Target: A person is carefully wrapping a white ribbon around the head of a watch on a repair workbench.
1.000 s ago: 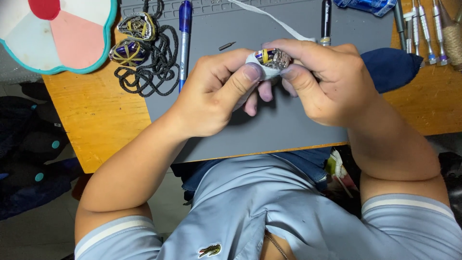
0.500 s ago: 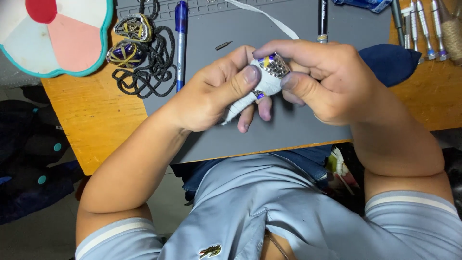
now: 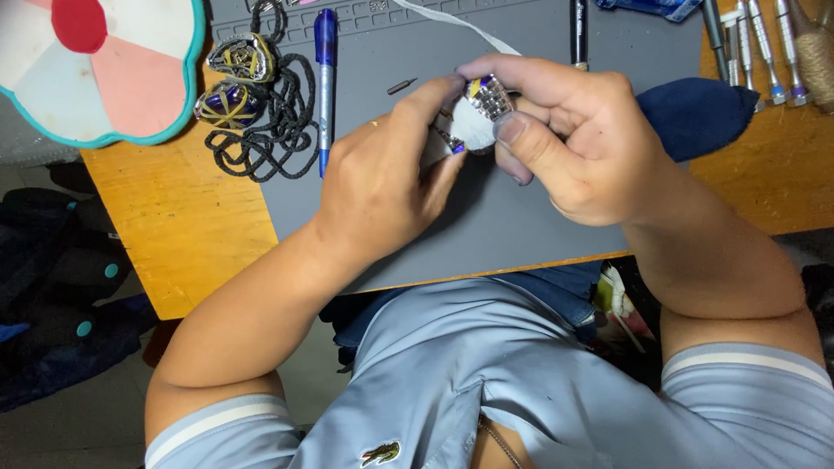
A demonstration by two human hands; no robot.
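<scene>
Both of my hands meet over the grey work mat (image 3: 521,217). Between them is a small silver metal-link piece with purple and gold accents (image 3: 486,97), wrapped partly in a white cloth. My right hand (image 3: 573,143) pinches it from above with thumb and fingers. My left hand (image 3: 382,187) grips the cloth-covered lower end from the left; most of that end is hidden by my fingers.
On the mat's left lie two purple-and-gold earphone shells (image 3: 233,82) with a coiled black cable (image 3: 269,139) and a blue pen (image 3: 325,69). A flower-shaped tray (image 3: 95,69) sits top left. Small screwdrivers (image 3: 756,43) lie top right, with a dark blue cloth (image 3: 695,117) nearby.
Both hands have shifted slightly and turned the small piece; my left fingers have curled in closer around its cloth-wrapped end.
</scene>
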